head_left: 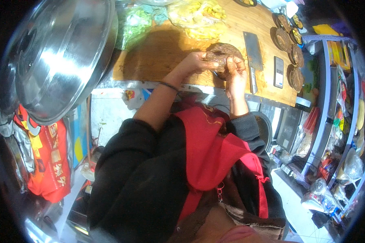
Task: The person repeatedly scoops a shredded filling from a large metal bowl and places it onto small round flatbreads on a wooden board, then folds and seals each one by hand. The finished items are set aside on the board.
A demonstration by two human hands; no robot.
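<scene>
Red apron (202, 158): right up close
Left hand (197, 61): fingers curled, gripping the brown lump (221, 57)
Right hand (235, 75): fingers pinching it too
Brown lump: over the desk (150, 67), roundish, can't really call its direction or long axis
Cleaver (253, 48): just right, blade away

Left of the left hand (200, 61), the bench (150, 60) is open toward the pan (65, 56); beyond, a green bag (134, 22) and yellow bag (198, 18) block passage. The cleaver (253, 49) crowds the right hand (236, 75); a narrow bare strip separates it from the phone (278, 72).
</scene>
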